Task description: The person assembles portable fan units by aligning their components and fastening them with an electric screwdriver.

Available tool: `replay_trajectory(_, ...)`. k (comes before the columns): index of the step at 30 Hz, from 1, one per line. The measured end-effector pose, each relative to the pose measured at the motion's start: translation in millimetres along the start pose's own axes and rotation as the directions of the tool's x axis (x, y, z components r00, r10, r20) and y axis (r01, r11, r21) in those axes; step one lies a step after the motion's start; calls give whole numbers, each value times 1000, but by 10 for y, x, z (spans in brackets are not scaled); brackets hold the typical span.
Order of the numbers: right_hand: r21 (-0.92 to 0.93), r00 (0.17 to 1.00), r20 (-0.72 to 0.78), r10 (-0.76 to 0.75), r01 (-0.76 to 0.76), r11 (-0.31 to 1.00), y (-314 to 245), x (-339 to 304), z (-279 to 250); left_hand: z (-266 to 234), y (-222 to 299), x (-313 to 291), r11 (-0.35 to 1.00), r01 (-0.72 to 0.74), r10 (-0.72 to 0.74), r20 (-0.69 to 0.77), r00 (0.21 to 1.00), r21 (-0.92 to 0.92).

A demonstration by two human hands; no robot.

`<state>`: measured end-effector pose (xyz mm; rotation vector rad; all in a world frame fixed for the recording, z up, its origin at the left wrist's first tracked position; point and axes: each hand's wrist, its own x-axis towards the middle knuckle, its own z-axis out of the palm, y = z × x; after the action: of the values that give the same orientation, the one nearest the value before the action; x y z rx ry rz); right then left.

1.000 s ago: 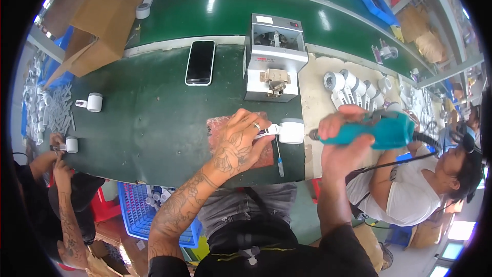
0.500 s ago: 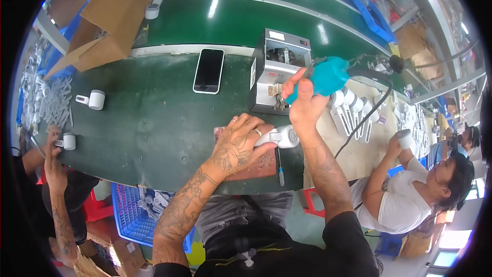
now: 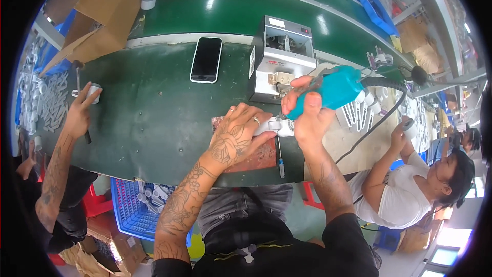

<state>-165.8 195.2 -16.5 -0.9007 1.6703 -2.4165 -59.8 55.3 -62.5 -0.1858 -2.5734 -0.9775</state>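
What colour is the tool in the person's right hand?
The corded tool is teal, shown in the head view.

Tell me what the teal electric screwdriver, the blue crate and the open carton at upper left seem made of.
Teal electric screwdriver: probably molded plastic, smooth and satin; even colour, soft sheen.
Blue crate: likely plastic, fairly smooth; solid-coloured lattice wall.
Open carton: almost surely cardboard, matte; plain brown with creased, fold-out flaps.

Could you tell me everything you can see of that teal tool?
The teal tool has a chunky, smooth, plastic-looking body, gripped in the right hand above the table. It tilts down leftward toward the white part in the left hand; whether they touch is unclear. A dark, ribbed cable curves from its rear.
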Motion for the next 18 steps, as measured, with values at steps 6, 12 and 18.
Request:
replay_trajectory(6,-75,998,-37,46,-49,996,139,-43,-15,28,6,-7,1000,17,-17,7,1000,14)
replay_trajectory(12,9,998,31,55,-56,998,202,-44,-26,33,21,6,998,22,-23,23,999,60)
replay_trajectory(18,-13,998,-9,68,-68,998,190,-24,9,19,-1,1,994,14,-17,33,999,109)
